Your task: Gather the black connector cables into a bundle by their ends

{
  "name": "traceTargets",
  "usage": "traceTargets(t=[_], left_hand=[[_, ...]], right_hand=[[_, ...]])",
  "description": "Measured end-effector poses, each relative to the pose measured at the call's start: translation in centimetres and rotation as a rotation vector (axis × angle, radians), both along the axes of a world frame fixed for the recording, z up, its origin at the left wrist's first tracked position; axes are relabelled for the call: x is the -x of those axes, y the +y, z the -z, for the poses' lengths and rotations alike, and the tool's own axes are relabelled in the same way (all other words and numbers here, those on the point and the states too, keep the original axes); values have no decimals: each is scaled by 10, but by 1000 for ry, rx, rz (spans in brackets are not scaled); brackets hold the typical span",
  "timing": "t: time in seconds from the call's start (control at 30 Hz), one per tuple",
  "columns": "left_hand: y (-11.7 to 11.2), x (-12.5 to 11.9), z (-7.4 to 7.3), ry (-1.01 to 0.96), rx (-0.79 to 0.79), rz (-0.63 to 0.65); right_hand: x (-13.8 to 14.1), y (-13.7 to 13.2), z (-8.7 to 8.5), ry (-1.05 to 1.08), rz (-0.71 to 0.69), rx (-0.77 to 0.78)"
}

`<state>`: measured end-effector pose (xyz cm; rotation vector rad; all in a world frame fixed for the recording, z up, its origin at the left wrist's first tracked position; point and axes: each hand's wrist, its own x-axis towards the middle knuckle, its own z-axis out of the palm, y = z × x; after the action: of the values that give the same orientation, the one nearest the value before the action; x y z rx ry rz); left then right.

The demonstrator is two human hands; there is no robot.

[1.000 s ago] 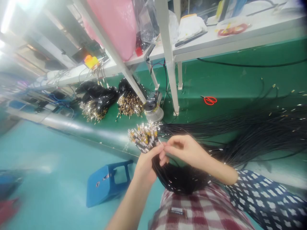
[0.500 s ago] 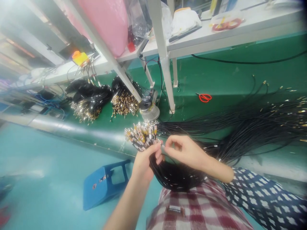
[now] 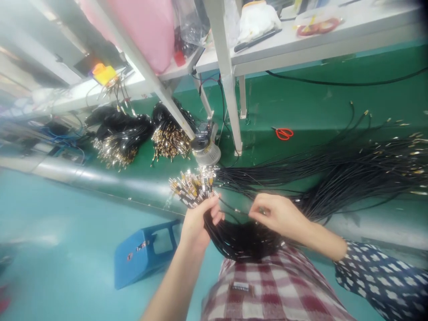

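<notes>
1. A person's left hand (image 3: 196,227) grips a bundle of black cables (image 3: 245,243), fingers curled around it just behind its clustered metal connector ends (image 3: 192,187); the bundle sags before a plaid apron (image 3: 264,285), left of the red-handled scissors (image 3: 283,133) and closer to the wearer.

2. The right hand (image 3: 279,217), on the wearer's side of the scissors, pinches a single thin cable (image 3: 229,205) between thumb and fingertips, drawn out toward the left hand.

3. Loose black cables (image 3: 354,178) fan over the green surface (image 3: 261,138), mostly right of the scissors.

4. Left of the scissors lie two coiled bundles (image 3: 172,140); a blue stool (image 3: 133,256) stands farther left, closer to the wearer.
</notes>
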<state>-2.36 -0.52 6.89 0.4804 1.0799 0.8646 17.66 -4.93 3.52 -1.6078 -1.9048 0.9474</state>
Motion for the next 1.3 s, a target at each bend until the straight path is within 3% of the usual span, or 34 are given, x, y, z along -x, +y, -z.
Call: traceTargets(t=[0.2, 0.27, 0.4, 0.47, 0.6, 0.7, 0.8, 0.87, 0.97, 1.13, 1.2, 1.3], left_hand=[[0, -4, -5, 21, -32, 52], [0, -4, -7, 18, -29, 33], [-1, -2, -7, 2, 3, -25], [-2, -1, -6, -6, 1, -33], [-4, -1, -5, -2, -40, -12], [-5, -1, -6, 34, -112, -1], [-6, 0, -5, 61, -155, -19], [-6, 1, -3, 78, -152, -35], [-4, 4, 0, 64, -131, -28], [3, 7, -3, 117, -75, 121], [9, 7, -9, 164, -80, 217], [21, 6, -18, 220, -173, 296]], right_hand=[[28, 15, -19, 170, 29, -96], [31, 15, -8, 155, -24, -150], [7, 2, 37, 58, -112, -204], [-2, -1, 45, 64, -110, -212], [16, 6, 20, 211, -99, -235], [39, 13, 1, 370, -37, -139], [50, 14, -1, 542, 108, -60], [53, 12, 1, 566, 180, -90], [59, 8, 3, 402, 212, -193], [64, 3, 0, -51, 0, -365], [58, 1, -3, -109, -28, -399], [39, -5, -7, -11, 28, -403]])
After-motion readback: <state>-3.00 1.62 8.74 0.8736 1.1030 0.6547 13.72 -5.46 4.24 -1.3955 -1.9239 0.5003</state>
